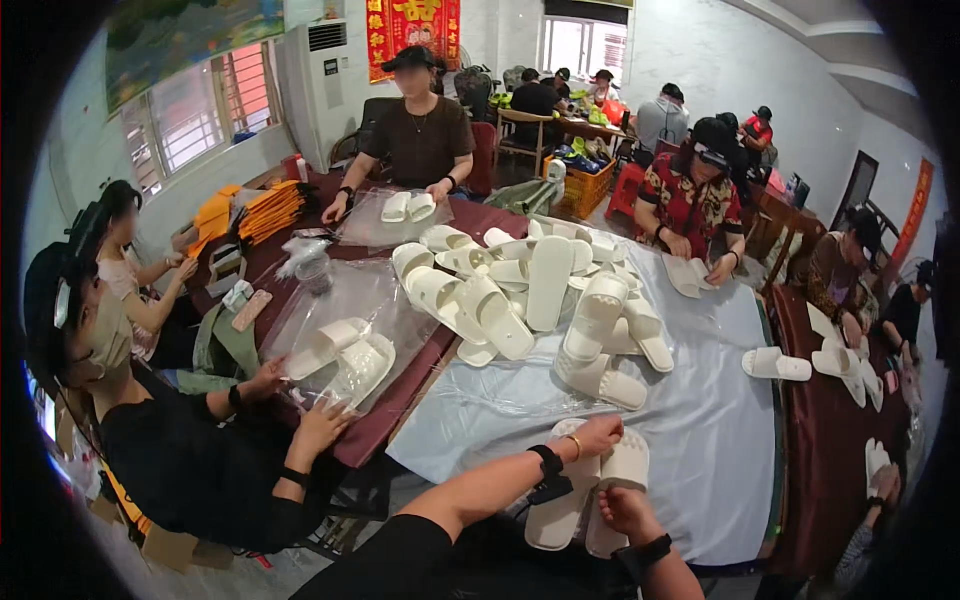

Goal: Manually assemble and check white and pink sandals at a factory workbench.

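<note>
A pair of cream slippers lies at the table's near edge in front of me, the left slipper (553, 522) beside the right slipper (627, 462). My left hand (597, 437) reaches over the toe ends with its fingers pinched together. My right hand (628, 512) is curled closed just behind the right slipper's strap. Whatever either hand may hold is too small or hidden to make out. Beyond my hands rises a heap of cream slippers (550, 280), some tilted, some sole up.
Pale blue sheeting (700, 430) covers my table. At left, a co-worker's hands (318, 428) handle slippers on a clear plastic bag (410, 335). Across the table, another person (415, 140) has slippers on plastic. Orange envelopes (270, 212) lie far left; a loose slipper (776, 364) lies right.
</note>
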